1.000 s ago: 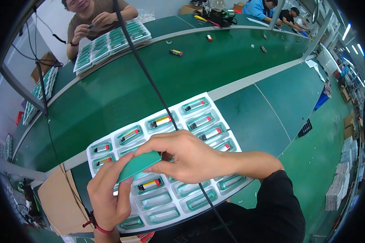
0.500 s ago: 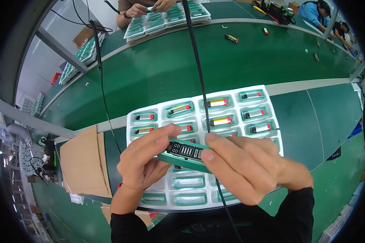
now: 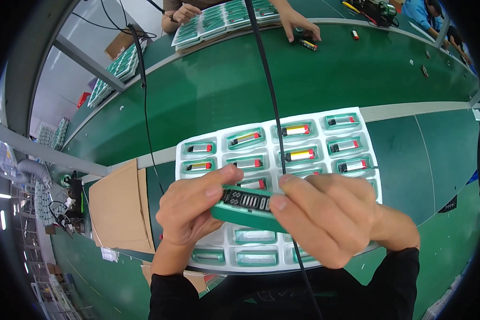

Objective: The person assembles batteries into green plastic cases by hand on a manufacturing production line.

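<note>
My left hand [image 3: 191, 207] pinches the left end of a curved green plastic case [image 3: 245, 216] between thumb and fingers. My right hand [image 3: 333, 218] grips its right end, thumb and forefinger on the upper edge. A black slotted insert [image 3: 248, 199] shows in the case's upper side; its right end is hidden by my right fingers. Directly below is a white tray [image 3: 221, 152] of green-lined compartments. Its far rows hold small wrapped cells [image 3: 296, 130] in red, black, silver or yellow, while near compartments show pale clear-looking pieces [image 3: 257, 258]. My hands cover the tray's middle.
A black cable [image 3: 272, 90] hangs across the view, passing my right fingers. Brown cardboard [image 3: 117, 208] lies left of the tray. Across the green belt [image 3: 213, 85], a co-worker's hand [image 3: 298, 24] reaches to a yellow-black cell [image 3: 308, 45] beside filled trays [image 3: 200, 37].
The whole view has shifted slightly. My two hands keep the same hold on the green case. Across the belt, the co-worker's hand has reached out to the yellow-black cell.
</note>
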Tool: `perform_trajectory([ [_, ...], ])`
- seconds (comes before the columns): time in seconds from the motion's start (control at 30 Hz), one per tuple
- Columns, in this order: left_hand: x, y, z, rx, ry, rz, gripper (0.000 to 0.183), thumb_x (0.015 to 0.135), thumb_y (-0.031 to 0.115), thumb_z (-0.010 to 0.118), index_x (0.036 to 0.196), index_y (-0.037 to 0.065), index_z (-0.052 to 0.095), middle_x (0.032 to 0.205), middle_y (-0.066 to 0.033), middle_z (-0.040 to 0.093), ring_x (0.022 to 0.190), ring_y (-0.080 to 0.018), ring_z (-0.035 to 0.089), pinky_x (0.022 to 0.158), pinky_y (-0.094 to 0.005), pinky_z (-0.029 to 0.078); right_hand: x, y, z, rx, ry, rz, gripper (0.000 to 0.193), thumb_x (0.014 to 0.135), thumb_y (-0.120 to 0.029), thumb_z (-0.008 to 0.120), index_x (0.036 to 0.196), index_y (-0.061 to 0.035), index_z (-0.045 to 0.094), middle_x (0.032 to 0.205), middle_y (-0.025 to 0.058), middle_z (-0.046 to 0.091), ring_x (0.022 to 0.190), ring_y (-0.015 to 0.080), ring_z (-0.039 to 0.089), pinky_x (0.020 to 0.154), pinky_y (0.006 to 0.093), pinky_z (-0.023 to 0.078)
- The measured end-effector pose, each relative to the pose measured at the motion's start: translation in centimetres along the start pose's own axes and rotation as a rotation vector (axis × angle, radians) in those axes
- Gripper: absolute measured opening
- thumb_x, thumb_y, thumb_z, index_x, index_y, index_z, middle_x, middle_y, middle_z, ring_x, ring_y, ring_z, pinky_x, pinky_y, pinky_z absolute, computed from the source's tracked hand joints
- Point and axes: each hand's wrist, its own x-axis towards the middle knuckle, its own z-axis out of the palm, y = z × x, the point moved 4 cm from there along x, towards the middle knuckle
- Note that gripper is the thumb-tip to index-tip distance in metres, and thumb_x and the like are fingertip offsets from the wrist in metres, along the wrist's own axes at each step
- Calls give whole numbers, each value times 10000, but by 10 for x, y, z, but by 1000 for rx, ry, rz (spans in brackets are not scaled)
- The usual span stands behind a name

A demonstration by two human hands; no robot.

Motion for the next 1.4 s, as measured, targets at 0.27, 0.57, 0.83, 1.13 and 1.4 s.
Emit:
perform_trajectory([
  [0.27, 21, 10, -7, 209, -193, -87, 395, 634, -49, 743, 1022, -11, 684, 886, -123, 656, 745, -215, 637, 602, -277, 520, -5, 15, 14, 245, -200, 263, 458, 566, 40, 754, 1010, 69, 644, 803, 137, 618, 604, 219, 587, 493, 286, 464],
  [0.57, -49, 9, -70, 298, -496, -792, 215, 728, -4, 707, 942, -11, 682, 755, -104, 650, 674, -225, 630, 627, -271, 485, 3, 62, -37, 198, -272, 700, 504, 872, -413, 579, 1011, 66, 652, 780, 104, 629, 638, 146, 561, 559, 246, 415],
  [0.83, -120, 4, -102, 469, -530, -945, 184, 727, -13, 675, 910, 9, 687, 842, -100, 565, 765, -215, 548, 628, -290, 422, 17, 80, -151, 261, -360, 569, 382, 991, -261, 404, 1181, 12, 591, 880, 92, 616, 703, 152, 548, 590, 258, 427],
  [1.13, -130, 2, -98, 458, -579, -1021, 313, 643, -24, 745, 944, 24, 674, 790, -55, 500, 710, -161, 474, 589, -279, 379, 33, 33, -194, 360, -403, 423, 348, 956, -234, 457, 1252, -80, 553, 846, 112, 624, 700, 245, 576, 538, 308, 449],
  [1.4, -20, 58, -115, 388, -191, -300, 666, 752, 476, 681, 1123, -65, 562, 935, -148, 533, 819, -208, 483, 668, -326, 392, 36, 15, -129, 859, -531, 331, 186, 856, -135, 668, 1034, -92, 698, 872, 61, 681, 719, 117, 630, 627, 202, 499],
])
